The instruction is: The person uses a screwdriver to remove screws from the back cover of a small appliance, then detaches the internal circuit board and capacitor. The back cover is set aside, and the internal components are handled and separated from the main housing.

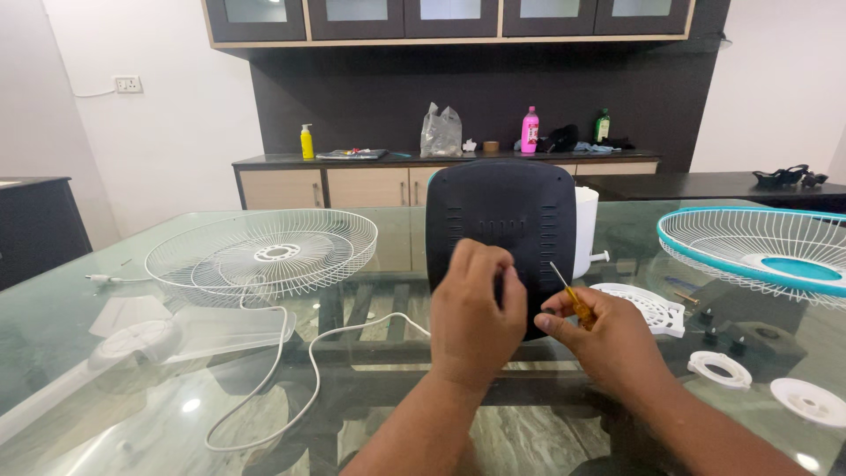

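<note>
Screwdriver (pixel 573 298) pinched in right hand (pixel 608 339), unscrewing dark motor cover (pixel 502 220).
Left hand (pixel 474 308) fingers curl closed against cover near table's (pixel 106 370) middle; next, seat the tip squarely.

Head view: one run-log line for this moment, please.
left hand on dark rounded plastic fan housing | right hand holds yellow-handled screwdriver | glass table

On the far bench stand a yellow pump bottle (pixel 307 142) at left, a crumpled clear plastic bag (pixel 441 132) mid, then a pink bottle (pixel 530 130) and a green bottle (pixel 602 126) right.
</note>
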